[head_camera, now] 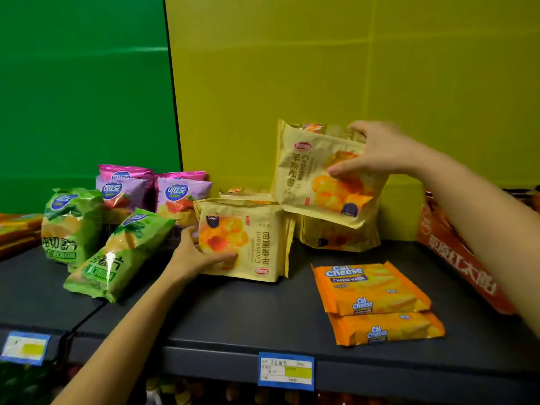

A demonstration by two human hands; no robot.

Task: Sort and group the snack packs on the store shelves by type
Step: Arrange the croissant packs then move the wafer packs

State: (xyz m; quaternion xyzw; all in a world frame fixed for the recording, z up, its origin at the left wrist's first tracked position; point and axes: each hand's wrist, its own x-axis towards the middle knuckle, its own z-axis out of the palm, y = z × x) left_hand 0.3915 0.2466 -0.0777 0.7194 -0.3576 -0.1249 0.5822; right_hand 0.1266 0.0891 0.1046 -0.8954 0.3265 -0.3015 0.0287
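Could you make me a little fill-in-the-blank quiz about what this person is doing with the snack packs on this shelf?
1. The right hand holds a ____ pack in the air.
2. The left hand grips another croissant pack standing on the ____.
3. The two orange Cal Cheese packs lie ____ on the shelf, overlapping.
4. The fallen chip bag is ____ in colour.

Missing words: croissant; shelf; flat; green

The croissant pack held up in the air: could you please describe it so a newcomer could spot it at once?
Start at the yellow back wall above the dark shelf. In front of it, the right hand holds a pale yellow croissant pack tilted above the others. Unlike the croissant pack under the left hand, it rests on nothing.
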